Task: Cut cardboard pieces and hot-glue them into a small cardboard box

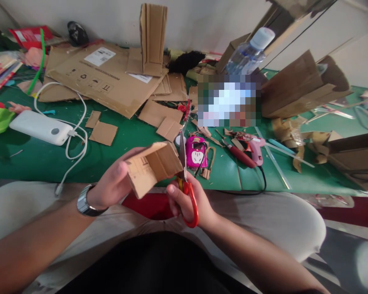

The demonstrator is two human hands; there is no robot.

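Note:
A small folded piece of cardboard, bent into an open box-like shape, is gripped at its left side by my left hand. My right hand is closed around the orange handles of a pair of scissors. The scissor blades point up and away from me, just beside the right edge of the cardboard. Whether they touch it I cannot tell. Behind the scissors on the green table lies a pink power socket with a black cord plugged in.
Large flat cardboard and a tall cardboard piece stand at the back. A white power bank with its cable lies left. To the right are a pink glue gun, a water bottle and cardboard boxes.

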